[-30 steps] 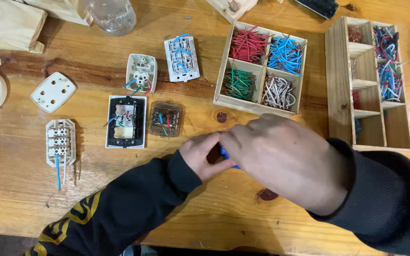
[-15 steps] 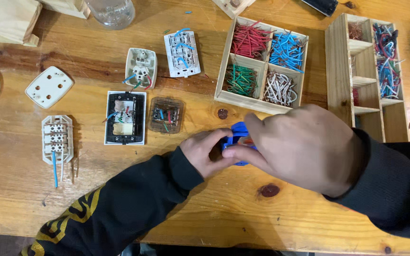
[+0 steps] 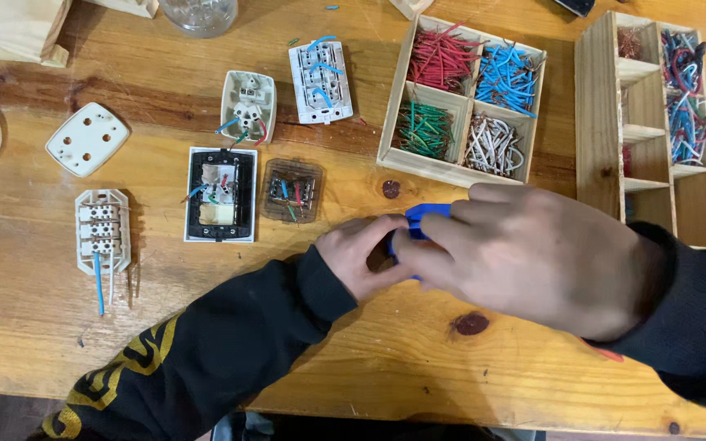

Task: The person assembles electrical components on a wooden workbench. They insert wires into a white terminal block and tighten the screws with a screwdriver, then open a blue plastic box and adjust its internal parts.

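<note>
Blue tool [image 3: 423,216] sits mid-table, below the wooden wire tray [image 3: 406,98]. We see our right hand [image 3: 533,257] curled closed around it; left hand [image 3: 361,257] fingers pinch its near end.

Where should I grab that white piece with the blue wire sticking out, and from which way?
Pinch the white terminal block across its two long sides, coming straight down from above. It lies flat with bare table on both sides, and the blue wire trails from its near end, so probably avoid that end.
</note>
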